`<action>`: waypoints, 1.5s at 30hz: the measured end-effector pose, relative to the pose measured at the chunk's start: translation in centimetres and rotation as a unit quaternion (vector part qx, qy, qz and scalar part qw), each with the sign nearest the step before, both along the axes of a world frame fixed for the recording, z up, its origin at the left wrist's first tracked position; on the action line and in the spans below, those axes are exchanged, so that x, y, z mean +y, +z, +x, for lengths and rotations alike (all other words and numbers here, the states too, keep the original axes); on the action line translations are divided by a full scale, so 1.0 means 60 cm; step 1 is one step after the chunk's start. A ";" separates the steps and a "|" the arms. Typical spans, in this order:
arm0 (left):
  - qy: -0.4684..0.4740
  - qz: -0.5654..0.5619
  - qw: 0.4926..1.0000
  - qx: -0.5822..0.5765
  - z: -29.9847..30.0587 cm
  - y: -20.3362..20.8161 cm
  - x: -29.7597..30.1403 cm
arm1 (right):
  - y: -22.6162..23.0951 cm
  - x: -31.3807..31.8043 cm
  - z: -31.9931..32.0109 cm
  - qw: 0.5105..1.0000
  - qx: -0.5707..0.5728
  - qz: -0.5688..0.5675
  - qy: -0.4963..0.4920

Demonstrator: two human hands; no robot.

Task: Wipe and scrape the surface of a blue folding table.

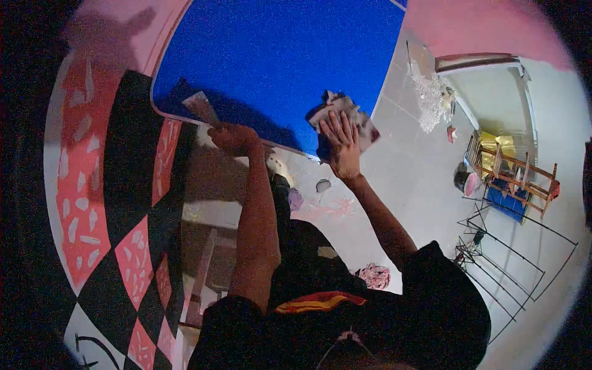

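Observation:
My left hand (235, 139) is closed round the handle of a scraper (201, 106), its broad, stained blade pointing up and left over the lower edge of a large blue panel (277, 55). My right hand (343, 143) lies with spread fingers on a stained whitish-grey rag (362, 126) and holds it at the panel's lower right corner. Dark smudges and a ragged upper edge mark the rag. My right thumb is hidden. Shadows of my arm and the scraper fall across the blue surface.
To the left is a wall (114, 185) painted in black and pink diamonds. White debris (431, 98) lies on the tiled floor (394, 166). At right stand a wooden rack (524, 174), a bucket (470, 182) and a thin black metal frame (505, 259). A crumpled pink cloth (375, 275) lies nearby.

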State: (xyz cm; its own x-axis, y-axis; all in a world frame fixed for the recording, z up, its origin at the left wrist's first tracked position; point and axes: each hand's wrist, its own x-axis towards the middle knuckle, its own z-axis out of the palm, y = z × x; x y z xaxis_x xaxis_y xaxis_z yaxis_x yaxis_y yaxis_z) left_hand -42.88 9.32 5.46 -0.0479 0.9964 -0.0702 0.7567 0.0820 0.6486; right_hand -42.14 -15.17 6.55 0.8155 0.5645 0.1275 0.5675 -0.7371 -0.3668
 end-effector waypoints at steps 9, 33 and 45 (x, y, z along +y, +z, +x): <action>0.090 -0.378 0.914 0.121 0.011 -0.011 0.048 | -0.047 0.076 0.184 0.994 -0.100 0.005 0.034; -0.658 -0.025 0.728 0.189 -0.055 0.125 -0.165 | -0.032 -0.015 0.355 0.995 -0.084 -0.048 0.014; -0.697 -0.008 0.696 0.175 -0.015 0.107 -0.199 | -0.062 -0.021 0.371 0.995 -0.090 0.012 0.048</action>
